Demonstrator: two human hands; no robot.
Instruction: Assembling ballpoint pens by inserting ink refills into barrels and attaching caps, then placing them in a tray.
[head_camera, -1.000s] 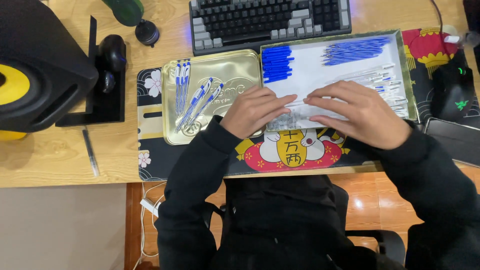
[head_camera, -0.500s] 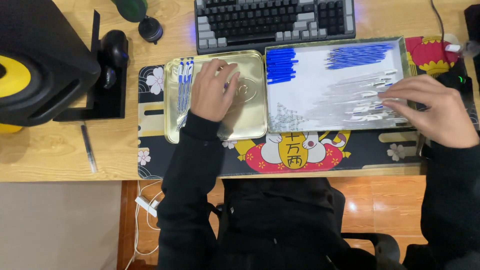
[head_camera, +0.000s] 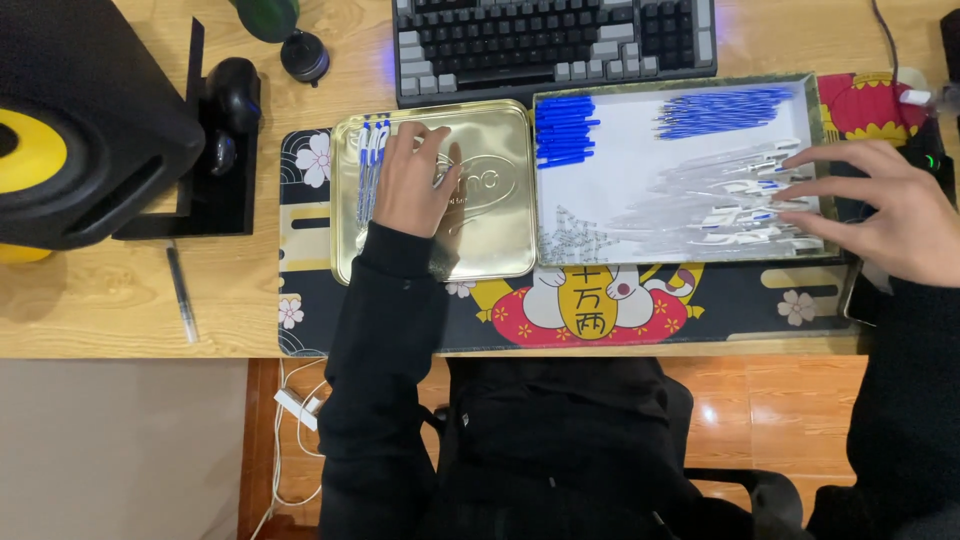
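Observation:
My left hand (head_camera: 410, 180) lies flat on a gold tin lid (head_camera: 495, 225), fingers apart, fingertips beside a few assembled blue-and-white pens (head_camera: 370, 165) at the lid's left edge. My right hand (head_camera: 880, 205) reaches over the right side of a white-lined tray (head_camera: 625, 165). Its spread fingers touch a pile of clear pen barrels (head_camera: 745, 195), gripping none that I can see. Also in the tray are blue caps (head_camera: 562, 130), blue refills (head_camera: 720, 110) and small springs (head_camera: 565, 235).
A keyboard (head_camera: 555, 40) sits behind the trays. At the left stand a black speaker with a yellow cone (head_camera: 80, 130) and a black stand (head_camera: 215, 170). A loose pen (head_camera: 182, 295) lies on the wooden desk. A patterned desk mat (head_camera: 600, 310) is under both trays.
Both hands were together at the white tray's front edge. The left hand moved left onto the gold lid by the pens; the right hand moved right to the clear barrels.

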